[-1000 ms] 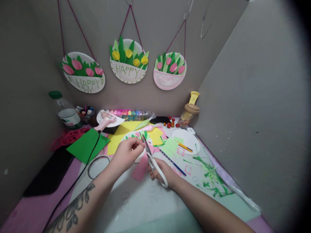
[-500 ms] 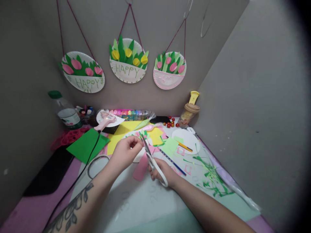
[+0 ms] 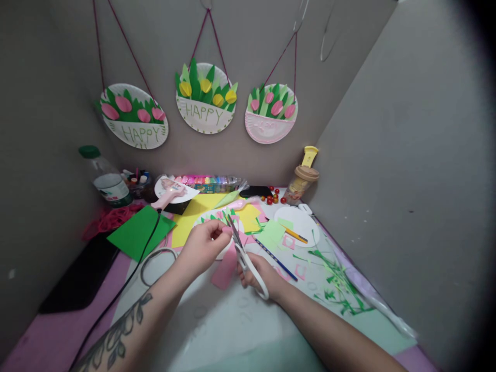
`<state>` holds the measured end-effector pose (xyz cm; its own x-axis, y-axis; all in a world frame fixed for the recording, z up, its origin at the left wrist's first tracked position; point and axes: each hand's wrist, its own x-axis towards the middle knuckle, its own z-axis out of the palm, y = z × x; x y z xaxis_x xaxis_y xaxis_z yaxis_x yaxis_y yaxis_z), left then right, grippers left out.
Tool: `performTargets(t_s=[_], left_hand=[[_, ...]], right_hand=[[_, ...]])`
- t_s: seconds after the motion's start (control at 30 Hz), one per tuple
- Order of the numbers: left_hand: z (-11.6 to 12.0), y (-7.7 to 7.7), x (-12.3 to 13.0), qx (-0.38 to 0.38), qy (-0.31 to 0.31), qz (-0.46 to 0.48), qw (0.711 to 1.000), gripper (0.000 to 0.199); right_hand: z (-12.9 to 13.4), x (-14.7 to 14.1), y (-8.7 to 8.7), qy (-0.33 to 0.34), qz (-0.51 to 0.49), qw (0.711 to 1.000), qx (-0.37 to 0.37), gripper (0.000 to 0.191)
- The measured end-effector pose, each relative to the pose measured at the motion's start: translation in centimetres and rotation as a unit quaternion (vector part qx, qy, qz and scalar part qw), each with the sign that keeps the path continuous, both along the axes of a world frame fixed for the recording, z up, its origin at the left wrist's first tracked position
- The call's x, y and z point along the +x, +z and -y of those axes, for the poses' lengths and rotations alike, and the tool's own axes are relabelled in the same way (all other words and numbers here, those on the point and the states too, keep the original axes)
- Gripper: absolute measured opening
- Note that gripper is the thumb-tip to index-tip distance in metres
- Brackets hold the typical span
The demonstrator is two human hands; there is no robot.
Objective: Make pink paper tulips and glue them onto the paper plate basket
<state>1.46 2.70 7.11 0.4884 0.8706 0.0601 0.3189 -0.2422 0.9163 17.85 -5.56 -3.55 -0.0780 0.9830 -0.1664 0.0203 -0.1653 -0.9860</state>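
My left hand pinches a small piece of pink paper between thumb and fingertips, above the middle of the table. Wrapped round the white handle of the scissors is my right hand. The blades point up and away, close beside the pink paper; whether they touch it I cannot tell. Below my hands lies a pink paper strip. Just behind is a paper plate with green leaf shapes and pink flowers, partly covered by my left hand.
To the right lie a blue pencil, light green paper, a white plate and green scraps. A glue gun, green sheet, tape roll and bottle stand or lie left. Decorated plates hang behind.
My left thumb and fingers have shifted slightly, and more of the pink paper shows at their tips. The scissors stay almost in place beside it.
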Motion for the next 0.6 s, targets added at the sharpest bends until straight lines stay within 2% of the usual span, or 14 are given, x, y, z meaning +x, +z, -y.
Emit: performTargets(t_s=[0.17, 0.6], left_hand=[[-0.16, 0.15, -0.17, 0.010, -0.003, -0.013, 1.000, 0.029], [-0.62, -0.42, -0.26, -0.011, 0.003, 0.024, 1.000, 0.025]], right_hand=[[0.08, 0.06, -0.27, 0.005, -0.005, 1.000, 0.007, 0.020], [0.04, 0.25, -0.38, 0.009, 0.001, 1.000, 0.011, 0.018]])
